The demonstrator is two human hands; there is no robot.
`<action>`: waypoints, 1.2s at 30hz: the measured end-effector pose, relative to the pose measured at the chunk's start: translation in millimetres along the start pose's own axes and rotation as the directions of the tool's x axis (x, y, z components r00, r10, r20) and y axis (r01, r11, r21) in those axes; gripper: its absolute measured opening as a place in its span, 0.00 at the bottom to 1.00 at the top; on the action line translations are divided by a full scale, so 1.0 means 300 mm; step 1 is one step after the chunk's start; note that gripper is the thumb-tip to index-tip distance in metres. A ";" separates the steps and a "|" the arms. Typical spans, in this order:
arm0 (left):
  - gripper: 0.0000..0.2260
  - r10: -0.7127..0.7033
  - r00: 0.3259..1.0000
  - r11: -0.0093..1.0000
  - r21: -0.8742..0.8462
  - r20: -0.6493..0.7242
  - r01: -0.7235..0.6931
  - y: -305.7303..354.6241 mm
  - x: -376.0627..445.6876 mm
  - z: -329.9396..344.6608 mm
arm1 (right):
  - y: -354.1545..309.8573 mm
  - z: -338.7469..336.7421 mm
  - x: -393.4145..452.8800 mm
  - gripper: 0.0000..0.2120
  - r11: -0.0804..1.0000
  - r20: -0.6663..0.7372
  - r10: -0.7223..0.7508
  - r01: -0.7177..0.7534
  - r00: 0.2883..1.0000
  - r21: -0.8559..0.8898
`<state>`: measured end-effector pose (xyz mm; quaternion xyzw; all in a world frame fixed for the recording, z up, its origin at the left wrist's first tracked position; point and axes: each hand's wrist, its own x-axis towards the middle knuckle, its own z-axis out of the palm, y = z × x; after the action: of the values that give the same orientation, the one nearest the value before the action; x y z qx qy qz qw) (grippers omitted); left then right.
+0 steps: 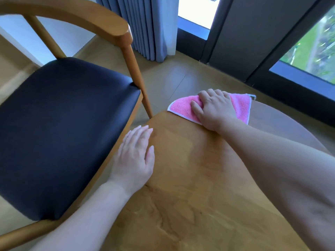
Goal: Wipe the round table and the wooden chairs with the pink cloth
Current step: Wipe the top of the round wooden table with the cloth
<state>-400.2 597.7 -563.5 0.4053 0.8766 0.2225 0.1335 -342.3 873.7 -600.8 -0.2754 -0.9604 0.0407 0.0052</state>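
pink cloth (183, 106) under right hand (214, 110) fingers (196, 107), table (181, 178) edge

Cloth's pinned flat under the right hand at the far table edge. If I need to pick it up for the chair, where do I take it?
Probably the pink cloth's left corner: it lies bare beside the right hand and juts past the round table's rim. Come from the left, beyond the edge, with a pinch grip above and below.
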 end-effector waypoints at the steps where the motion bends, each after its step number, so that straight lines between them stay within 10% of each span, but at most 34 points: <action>1: 0.23 0.006 1.000 1.000 0.004 0.009 -0.006 0.014 0.005 0.010 | 0.025 -0.001 -0.003 0.26 1.000 0.004 0.022 -0.022 1.000 -0.010; 36: 0.24 0.255 0.964 0.966 0.025 0.080 -0.257 0.453 -0.087 0.251 | 0.636 -0.037 -0.540 0.31 0.813 -0.006 0.581 -0.581 0.814 0.033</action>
<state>-264.0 676.6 -559.5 0.5256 0.8149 0.2071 0.1297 -103.6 949.9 -603.0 -0.5555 -0.8299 0.0522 0.0044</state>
